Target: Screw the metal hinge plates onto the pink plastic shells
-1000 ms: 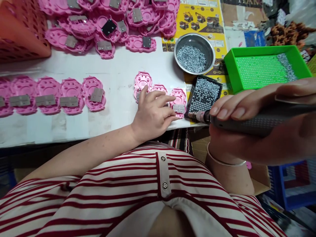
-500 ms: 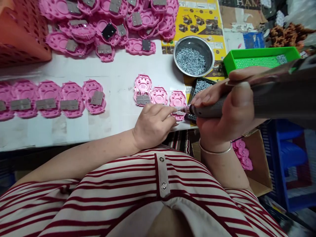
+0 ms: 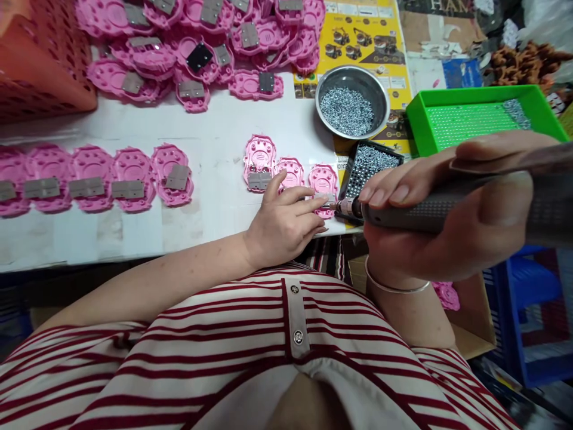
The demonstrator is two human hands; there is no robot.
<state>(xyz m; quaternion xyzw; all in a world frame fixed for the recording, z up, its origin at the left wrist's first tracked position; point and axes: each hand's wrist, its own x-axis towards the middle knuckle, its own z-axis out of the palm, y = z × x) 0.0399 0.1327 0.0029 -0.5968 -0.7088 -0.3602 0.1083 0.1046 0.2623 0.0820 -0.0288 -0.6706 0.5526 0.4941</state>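
Note:
My right hand point(image 3: 421, 209) is wrapped round a dark electric screwdriver point(image 3: 412, 206), held nearly level. The bit points left and meets the lower part of a pink plastic casing point(image 3: 323, 177) near the table's front edge. My left hand point(image 3: 284, 224) lies palm down with its fingers spread. Its fingertips rest on that casing beside the bit, partly covering a grey plate point(image 3: 330, 197) there. Under the raised little finger lies a second pink casing point(image 3: 290, 170). Left of it is a third pink casing point(image 3: 259, 152) with a grey plate.
A row of pink casings point(image 3: 132, 170) with grey plates lies left; a pile of more point(image 3: 201, 36) sits behind. A metal bowl point(image 3: 385, 89) of screws, a black perforated tray point(image 3: 358, 173) with screws and a green tray point(image 3: 416, 119) stand right. An orange basket point(image 3: 40, 60) is far left.
The fingers of my left hand have spread, the little finger lifting away. My right hand and the screwdriver have shifted right and slightly down, uncovering more of the black tray.

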